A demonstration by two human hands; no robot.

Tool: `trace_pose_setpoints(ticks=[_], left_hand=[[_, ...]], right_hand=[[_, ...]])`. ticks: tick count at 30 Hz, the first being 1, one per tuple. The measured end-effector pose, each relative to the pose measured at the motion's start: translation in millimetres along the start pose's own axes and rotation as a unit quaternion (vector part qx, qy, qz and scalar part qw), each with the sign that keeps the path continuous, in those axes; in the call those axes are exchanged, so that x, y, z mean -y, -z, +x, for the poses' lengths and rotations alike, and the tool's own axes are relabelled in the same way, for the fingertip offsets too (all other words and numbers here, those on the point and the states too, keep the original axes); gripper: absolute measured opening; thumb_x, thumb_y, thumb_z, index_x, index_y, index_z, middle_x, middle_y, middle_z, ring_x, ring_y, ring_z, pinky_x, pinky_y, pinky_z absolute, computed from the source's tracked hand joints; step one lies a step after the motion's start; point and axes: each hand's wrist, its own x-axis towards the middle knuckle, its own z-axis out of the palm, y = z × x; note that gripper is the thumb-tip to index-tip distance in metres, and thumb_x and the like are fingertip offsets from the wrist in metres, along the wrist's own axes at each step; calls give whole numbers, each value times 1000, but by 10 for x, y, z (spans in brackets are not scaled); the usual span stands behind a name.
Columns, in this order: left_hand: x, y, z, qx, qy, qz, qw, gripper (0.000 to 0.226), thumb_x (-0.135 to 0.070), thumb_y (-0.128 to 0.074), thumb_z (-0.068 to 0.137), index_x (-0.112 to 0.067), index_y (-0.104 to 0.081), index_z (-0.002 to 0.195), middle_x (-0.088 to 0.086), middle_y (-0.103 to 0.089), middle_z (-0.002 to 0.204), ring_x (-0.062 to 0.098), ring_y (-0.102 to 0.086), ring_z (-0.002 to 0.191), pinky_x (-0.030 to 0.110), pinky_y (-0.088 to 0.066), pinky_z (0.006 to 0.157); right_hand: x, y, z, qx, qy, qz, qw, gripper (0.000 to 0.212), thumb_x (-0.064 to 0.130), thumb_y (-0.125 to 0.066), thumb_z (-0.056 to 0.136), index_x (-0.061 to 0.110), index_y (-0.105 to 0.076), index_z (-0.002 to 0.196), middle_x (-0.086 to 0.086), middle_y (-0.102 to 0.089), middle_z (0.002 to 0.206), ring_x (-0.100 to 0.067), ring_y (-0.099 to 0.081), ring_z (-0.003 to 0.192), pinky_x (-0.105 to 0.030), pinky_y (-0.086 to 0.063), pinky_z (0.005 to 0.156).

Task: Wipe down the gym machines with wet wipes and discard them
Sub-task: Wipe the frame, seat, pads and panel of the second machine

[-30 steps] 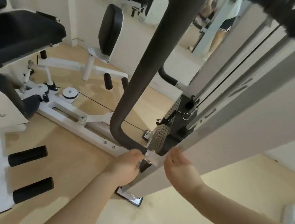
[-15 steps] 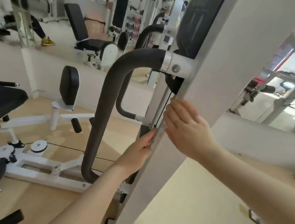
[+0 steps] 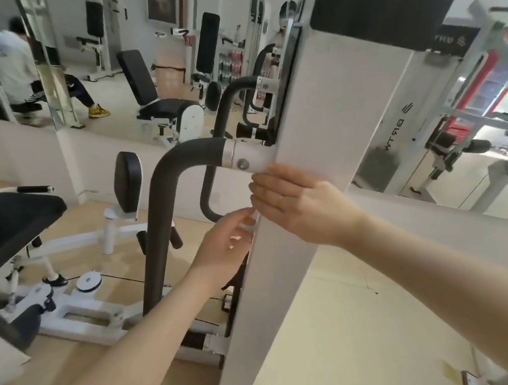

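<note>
The gym machine's white upright column runs from the floor to top right. A grey padded bar joins it at a white bracket. My right hand lies flat across the column's face just under the bracket, fingers straight and reaching its left edge. My left hand is at that same edge slightly lower, fingers curled, pinching a small pale wet wipe against the edge. Most of the wipe is hidden by the fingers.
A black-seated machine with a white frame stands on the wooden floor at left. A wall mirror behind shows benches and a seated person. Another mirror and a low ledge lie to the right.
Both hands have slid up the column from near the weight stack at its base to just under the bar's bracket. The view has tilted up with them.
</note>
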Motion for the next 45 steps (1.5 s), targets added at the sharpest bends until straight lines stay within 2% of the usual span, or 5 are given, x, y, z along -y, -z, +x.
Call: trace_pose_setpoints(ticks=[9, 17, 24, 36, 45], left_hand=[[-390, -14, 108, -39, -180, 122, 975, 58, -16, -54, 92, -51, -27, 129, -18, -45, 114, 2, -51, 96, 6, -43, 81], [-6, -411, -25, -100, -36, -4, 994, 64, -15, -69, 83, -34, -27, 128, -25, -45, 114, -8, -48, 106, 7, -41, 85], [565, -579, -40, -129, 130, -57, 981, 54, -18, -68, 83, -24, -44, 130, -7, -57, 120, 13, -55, 110, 31, -45, 91], [693, -755, -131, -182, 136, -47, 973, 32, -24, -62, 86, -37, -56, 114, -10, -63, 117, 12, -56, 114, 42, -44, 100], [845, -818, -246, -180, 192, -8, 965, 21, -16, -58, 90, -18, -62, 110, -11, -67, 96, 11, -62, 99, 20, -46, 83]], right_hand=[[-615, 334, -94, -112, -169, -64, 977, 37, 3, -42, 98, 6, -50, 134, -8, -49, 139, -26, -45, 130, -39, -31, 110], [656, -238, -841, -108, -315, 161, 929, 44, -6, -24, 96, 3, -33, 138, -1, -24, 152, -21, -16, 144, -31, -17, 117], [1190, -286, -885, -160, -614, 466, 617, 48, 7, -27, 97, 3, -28, 144, 1, -20, 148, 4, -14, 136, -10, -16, 111], [2236, -732, -1336, 88, -605, 709, 351, 68, 23, -37, 86, 33, -14, 149, 8, -19, 155, -20, -23, 142, -35, -27, 110], [1038, -308, -850, -158, -559, 684, 441, 61, 15, -33, 92, 16, -11, 149, 18, -12, 149, -3, -11, 143, -33, -15, 119]])
